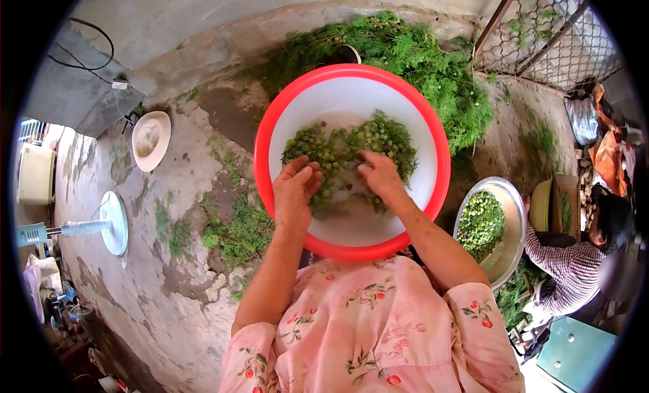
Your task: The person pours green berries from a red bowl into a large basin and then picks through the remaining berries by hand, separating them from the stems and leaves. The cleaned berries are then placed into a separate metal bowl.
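Note:
A large white basin with a red rim (443, 156) is in front of me, above my lap. Inside it lie feathery green sprigs and small round green seed pods (385, 137), heaped in two clumps towards the far side. My left hand (296, 185) is over the basin's left part, palm turned inward, its fingers loosely curved and apart by the left clump. Nothing shows in it. My right hand (380, 178) reaches in from the right, its fingers bent together at the clumps' near edge. Whatever they pinch is hidden.
Cut evergreen branches (405, 44) lie beyond the basin. At right, a metal bowl (512, 247) holds green pods (481, 224), beside a seated person (574, 271) in a checked sleeve. A straw hat (151, 141) and a pale blue fan (113, 222) are at left.

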Tool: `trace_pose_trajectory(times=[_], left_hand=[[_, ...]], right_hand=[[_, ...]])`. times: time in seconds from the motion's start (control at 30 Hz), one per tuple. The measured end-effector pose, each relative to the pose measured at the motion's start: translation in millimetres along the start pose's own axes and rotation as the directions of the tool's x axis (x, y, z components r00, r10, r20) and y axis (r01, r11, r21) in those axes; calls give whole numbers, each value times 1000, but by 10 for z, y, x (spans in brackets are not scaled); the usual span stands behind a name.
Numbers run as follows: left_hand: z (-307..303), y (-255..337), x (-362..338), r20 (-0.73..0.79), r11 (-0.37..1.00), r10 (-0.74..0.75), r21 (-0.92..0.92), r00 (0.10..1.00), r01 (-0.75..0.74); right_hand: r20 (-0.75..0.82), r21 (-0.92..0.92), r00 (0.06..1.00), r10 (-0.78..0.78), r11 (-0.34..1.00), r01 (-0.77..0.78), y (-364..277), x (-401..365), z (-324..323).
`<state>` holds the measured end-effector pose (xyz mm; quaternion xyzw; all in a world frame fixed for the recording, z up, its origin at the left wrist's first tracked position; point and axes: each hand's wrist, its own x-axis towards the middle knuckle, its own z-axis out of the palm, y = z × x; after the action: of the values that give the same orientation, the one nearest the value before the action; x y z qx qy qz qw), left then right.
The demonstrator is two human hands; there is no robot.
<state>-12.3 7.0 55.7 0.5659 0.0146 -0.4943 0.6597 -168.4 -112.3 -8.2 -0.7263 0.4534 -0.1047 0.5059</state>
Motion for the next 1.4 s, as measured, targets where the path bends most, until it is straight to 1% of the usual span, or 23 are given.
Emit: trace_pose_trajectory(times=[0.07, 0.13, 0.2, 0.3, 0.37, 0.4, 0.47, 0.53, 0.57, 0.6, 0.63, 0.67, 0.77, 0.8, 0.9, 0.93, 0.97, 1.0, 1.07, 1.17, 1.27, 1.33, 1.4], left_hand=[[-2, -5, -2, -8, 1000, 10, -2, 1000, -10], [5, -4, -7, -10, 1000, 16, 1, 1000, -16], [14, -4, -12, -10, 1000, 20, 2, 1000, -20], [20, -3, -10, -13, 1000, 21, 0, 1000, -21], [15, -18, 2, -24, 1000, 16, 3, 1000, -16], [10, -24, 4, -22, 1000, 17, -3, 1000, -17], [6, -31, 7, -18, 1000, 17, -14, 1000, -18], [-3, -25, 9, -15, 1000, 19, -21, 1000, -19], [-9, -22, 8, -15, 1000, 18, -24, 1000, -19], [-8, -18, 5, -23, 1000, 21, -18, 1000, -21], [0, -15, 2, -31, 1000, 23, -13, 999, -23], [8, -14, -3, -38, 1000, 24, -9, 999, -24], [18, -21, -7, -38, 999, 36, -10, 999, -36], [17, -29, -4, -39, 999, 36, -10, 999, -36], [12, -48, -13, -42, 999, 36, -5, 998, -37], [22, -38, -28, -42, 999, 36, -1, 998, -36], [33, -31, -36, -41, 999, 36, 3, 998, -36], [32, -35, -29, -39, 999, 40, 3, 998, -40], [15, -45, -10, -33, 999, 48, 2, 998, -48], [9, -37, -10, -38, 999, 48, 18, 998, -47], [34, -15, -40, -53, 999, 33, 12, 998, -32], [37, -3, -37, -50, 1000, 28, 10, 998, -28], [39, 1, -28, -48, 1000, 27, 3, 998, -27]], right_hand=[[-151, 21, 988, 20, 1000, -17, 188, 74, -88], [-96, 127, 989, 109, 987, -96, -36, 8, -252], [-68, 97, 995, 74, 993, -68, -200, 7, -335], [9, 38, 988, -154, 987, 154, -236, 124, -260], [100, 55, 965, -244, 969, 239, -299, 172, -136], [158, 88, 960, -230, 972, 218, -421, 139, -58], [278, 191, 952, -132, 978, 80, -550, 78, 78], [416, 309, 909, 23, 937, -165, -586, 18, 181], [288, 220, 952, -99, 975, 35, -490, 26, 214], [170, 100, 956, -237, 970, 223, -294, 62, 256], [69, -43, 921, -384, 921, 387, -112, 97, 287], [-42, -198, 908, -418, 894, 402, 7, 166, 278], [-332, -266, 852, -404, 907, 327, 122, 213, 84], [-359, -121, 904, -230, 972, 199, -18, 155, 0], [-381, -108, 885, -267, 964, 244, -15, 120, 72], [-337, -149, 843, -419, 908, 392, -98, 86, 142], [-143, -65, 903, -404, 915, 399, -196, 17, 191], [57, 18, 920, -388, 922, 387, -299, -62, 242], [165, 106, 812, -559, 829, 549, -309, -127, 448], [214, 128, 830, -515, 857, 499, -347, -138, 405], [7, -153, 874, -487, 863, 482, -85, 43, 256], [-221, -219, 878, -424, 899, 379, -27, 75, 74], [-408, -47, 879, -245, 968, 248, 34, 149, -71]])
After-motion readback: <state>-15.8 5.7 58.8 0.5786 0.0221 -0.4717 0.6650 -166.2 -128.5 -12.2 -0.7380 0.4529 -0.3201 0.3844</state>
